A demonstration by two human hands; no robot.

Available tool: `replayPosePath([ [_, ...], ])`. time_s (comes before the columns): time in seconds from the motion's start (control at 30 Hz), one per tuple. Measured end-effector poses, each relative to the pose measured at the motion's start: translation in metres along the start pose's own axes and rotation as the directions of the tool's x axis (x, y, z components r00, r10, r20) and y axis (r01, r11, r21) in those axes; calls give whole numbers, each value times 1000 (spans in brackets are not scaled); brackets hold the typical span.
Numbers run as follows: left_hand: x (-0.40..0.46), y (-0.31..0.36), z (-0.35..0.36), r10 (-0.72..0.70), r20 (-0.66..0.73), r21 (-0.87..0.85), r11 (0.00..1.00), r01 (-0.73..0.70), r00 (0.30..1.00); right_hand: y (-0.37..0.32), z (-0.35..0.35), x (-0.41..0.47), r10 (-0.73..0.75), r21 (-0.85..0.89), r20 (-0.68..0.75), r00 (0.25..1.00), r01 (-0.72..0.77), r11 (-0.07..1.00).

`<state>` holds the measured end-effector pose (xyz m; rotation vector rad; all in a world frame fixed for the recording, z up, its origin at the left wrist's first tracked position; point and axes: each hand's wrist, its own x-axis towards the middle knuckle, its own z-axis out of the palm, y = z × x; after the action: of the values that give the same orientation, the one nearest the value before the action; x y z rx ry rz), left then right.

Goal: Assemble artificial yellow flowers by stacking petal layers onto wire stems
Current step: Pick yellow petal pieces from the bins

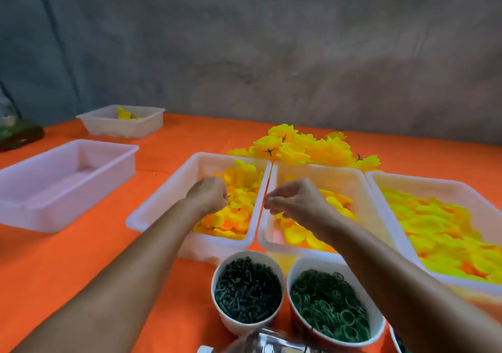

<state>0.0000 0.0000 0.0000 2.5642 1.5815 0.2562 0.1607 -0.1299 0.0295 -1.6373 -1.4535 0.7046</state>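
Now, your left hand [210, 195]: clenched over the petal tray [163, 198], contents hidden.
Your right hand [294, 200]: at 3 o'clock, fingers loosely curled, grasping nothing visible.

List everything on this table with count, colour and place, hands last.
petal trays: three, white, side by side at centre and right, holding yellow-orange petals
empty tray: one, white, left
far tray: one, white, back left, a few yellow petals inside
finished flowers: a pile, yellow, behind the petal trays
stem cup: one, white, near centre, dark green pieces inside
ring cup: one, white rim, right of the stem cup, green rings inside
tablecloth: one, orange, covers the table
left hand: fingers curled, over the left petal tray; whether it holds anything is hidden
right hand: fingers curled, over the middle tray; contents unclear
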Motion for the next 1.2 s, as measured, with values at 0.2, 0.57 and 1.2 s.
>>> replayPosePath([
  [0.2, 27, -5, 10, -58, 260, 151, 988, 18, 964, -8, 26, 45, -65, -111, -5, 998, 64, 992],
  [0.57, 28, -34, 27, -65, 67, -275, 958, 81, 996, 6, 60, 77, -80, -260, -35, 996, 68, 963],
  [1.2, 19, -18, 24, 9, -147, -948, 284, -144, 989, 37, 46, 75, -111, 406, -68, 991, 129, 905],
])
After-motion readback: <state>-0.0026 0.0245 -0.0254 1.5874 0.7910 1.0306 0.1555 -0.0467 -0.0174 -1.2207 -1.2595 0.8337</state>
